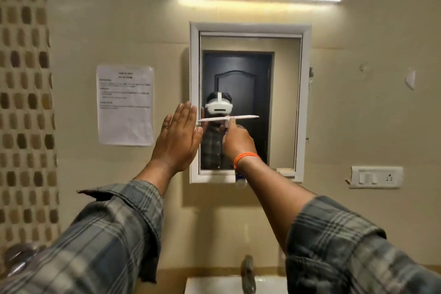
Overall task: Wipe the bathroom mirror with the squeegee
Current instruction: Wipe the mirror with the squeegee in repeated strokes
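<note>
squeegee on glass, mid-height of mirror.

my right hand (235,137) grips the white flat-bladed plastic squeegee (228,118); its blade lies level across the left half of the white-framed rectangular wall mirror (284,102). my left hand (181,136), fingers straight, lies flat at the frame's left edge. i judge the pull runs downward. white basin (214,285) below: contents hidden.

One mirror (284,102), one squeegee (241,118), two hands, one tap (248,274).
</note>
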